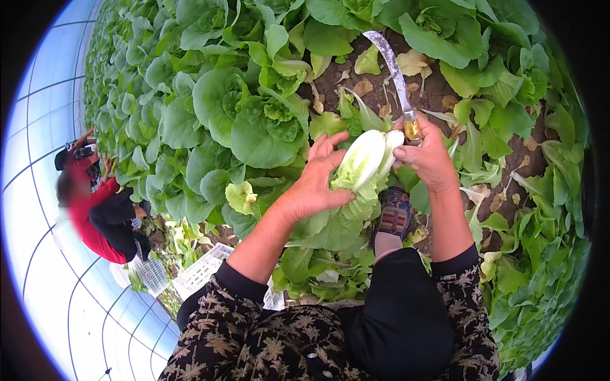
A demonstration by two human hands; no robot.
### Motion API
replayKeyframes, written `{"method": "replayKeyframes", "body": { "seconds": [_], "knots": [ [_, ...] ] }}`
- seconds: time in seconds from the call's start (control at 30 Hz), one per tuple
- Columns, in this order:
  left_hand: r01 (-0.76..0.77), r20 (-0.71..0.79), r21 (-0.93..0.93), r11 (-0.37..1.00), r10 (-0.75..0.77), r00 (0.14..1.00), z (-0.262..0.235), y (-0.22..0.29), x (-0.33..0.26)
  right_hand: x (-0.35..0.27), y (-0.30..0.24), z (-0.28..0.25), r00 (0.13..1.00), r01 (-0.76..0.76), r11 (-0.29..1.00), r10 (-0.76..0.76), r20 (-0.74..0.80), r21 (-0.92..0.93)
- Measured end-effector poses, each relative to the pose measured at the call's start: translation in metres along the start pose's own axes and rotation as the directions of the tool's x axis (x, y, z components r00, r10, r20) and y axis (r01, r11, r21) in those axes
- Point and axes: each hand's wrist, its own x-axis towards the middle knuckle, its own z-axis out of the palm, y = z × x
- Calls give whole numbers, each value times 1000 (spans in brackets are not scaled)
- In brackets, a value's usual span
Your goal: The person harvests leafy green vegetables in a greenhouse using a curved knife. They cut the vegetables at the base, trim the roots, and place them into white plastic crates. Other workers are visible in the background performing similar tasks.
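A cut head of leafy cabbage [361,162] lies tilted in front of me, its pale stem end pointing up and right and its green leaves hanging below. My left hand [312,184] is wrapped round its left side, thumb across the lower leaves. In my right hand [431,155] is a curved harvesting knife [392,68], gripped by its amber handle. The blade points up and away, over the soil. My right thumb and fingertips also touch a whitish leaf base at the cabbage's right side; their exact hold is partly hidden.
Dense green plants [248,120] grow at left and far. Brown soil [438,89] with withered leaves lies beyond my hands. White plastic crates [204,270] stand at lower left. Another person in red [95,206] crouches at far left beside the translucent greenhouse wall [44,127]. My shoe [395,211] is below the cabbage.
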Motion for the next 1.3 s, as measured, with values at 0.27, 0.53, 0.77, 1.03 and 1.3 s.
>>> {"method": "replayKeyframes", "body": {
  "seconds": [0.27, 0.53, 0.77, 1.03, 1.3],
  "knots": [
    [131, 82, 450, 883, -187, 979, -29, 31, 23, 12, 16, -8, 981, -67, 417, -138, -136, -906],
    [-287, 325, 883, 372, -42, 945, -48, 5, 49, 29, 71, 24, 953, 76, 470, -294, -75, -879],
    [-135, 159, 979, 151, -161, 974, -65, -23, 62, 56, 99, 38, 962, 141, 393, -272, 32, -908],
    [-160, 177, 981, 109, -160, 971, -70, -59, 42, 68, 113, 35, 964, 168, 302, -248, 93, -938],
    [-90, 111, 960, 266, -66, 992, -64, -88, 18, 81, 117, 32, 971, 142, 274, -225, 80, -951]
  ]
}}
